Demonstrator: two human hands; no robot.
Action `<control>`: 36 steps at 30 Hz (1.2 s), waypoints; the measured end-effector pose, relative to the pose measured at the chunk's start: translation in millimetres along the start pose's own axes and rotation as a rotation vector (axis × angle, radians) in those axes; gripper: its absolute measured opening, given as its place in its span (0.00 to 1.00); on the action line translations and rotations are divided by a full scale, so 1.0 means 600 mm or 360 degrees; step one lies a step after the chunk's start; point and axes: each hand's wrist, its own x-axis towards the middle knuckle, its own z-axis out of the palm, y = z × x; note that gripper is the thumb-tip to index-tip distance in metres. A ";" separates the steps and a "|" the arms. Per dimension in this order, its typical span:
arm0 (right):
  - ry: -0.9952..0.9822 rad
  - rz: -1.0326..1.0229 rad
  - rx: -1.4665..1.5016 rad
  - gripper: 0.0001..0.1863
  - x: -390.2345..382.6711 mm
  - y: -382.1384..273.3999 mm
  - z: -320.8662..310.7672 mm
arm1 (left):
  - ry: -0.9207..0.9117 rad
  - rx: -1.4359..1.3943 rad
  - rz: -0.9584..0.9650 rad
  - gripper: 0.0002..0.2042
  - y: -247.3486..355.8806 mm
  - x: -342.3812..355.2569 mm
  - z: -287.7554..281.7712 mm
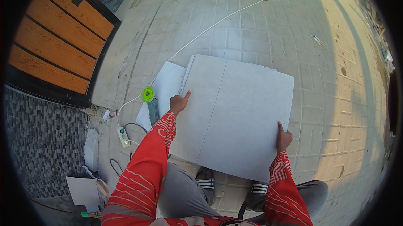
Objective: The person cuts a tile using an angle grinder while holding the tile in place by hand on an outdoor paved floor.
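A large light grey square tile (242, 117) with a thin dark line across it from top to bottom lies at the centre, on what look like more boards. My left hand (179, 101) grips its left edge, thumb pointing up along it. My right hand (283, 137) grips its right edge, lower down. Just left of my left hand, an angle grinder (151, 107) with a bright green guard or disc rests by a smaller white sheet (168, 75). My feet in striped slides (205, 186) are under the tile's near edge.
A white power strip (123, 137) with cables sits left, and a long white cord runs to a loop at the back. A wood-panelled gate (63, 33) and mosaic wall (44, 142) line the left. Grey offcuts (82, 192) lie lower left. Paving (344, 91) extends right, partly sunlit.
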 end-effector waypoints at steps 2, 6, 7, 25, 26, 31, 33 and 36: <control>-0.0007 0.0018 0.0005 0.48 0.009 0.012 -0.001 | 0.0009 -0.0013 -0.0046 0.53 0.013 -0.016 0.003; 0.0034 -0.0026 -0.0043 0.49 0.025 0.020 0.009 | 0.0168 -0.0086 -0.0149 0.53 0.027 -0.038 -0.004; 0.0062 -0.0022 -0.0076 0.49 0.028 0.021 0.006 | 0.0162 -0.0096 -0.0149 0.53 0.031 -0.046 -0.003; -0.0358 0.0153 -0.0138 0.56 0.060 0.010 0.058 | 0.0499 0.0026 -0.0264 0.40 0.011 -0.026 -0.134; -0.0285 0.0173 -0.0136 0.57 0.089 0.011 0.055 | 0.0544 -0.0040 -0.0028 0.37 0.034 -0.029 -0.145; -0.0294 0.0203 -0.0151 0.57 0.121 0.048 0.025 | 0.1258 -0.0317 0.0811 0.19 -0.056 -0.280 -0.014; -0.0291 0.0185 -0.0162 0.56 0.130 0.049 0.014 | 0.1262 -0.0131 0.0917 0.24 -0.093 -0.413 0.062; -0.0496 0.0131 -0.0085 0.52 0.106 -0.015 0.048 | 0.0743 -0.2586 -0.0737 0.31 -0.102 -0.488 0.124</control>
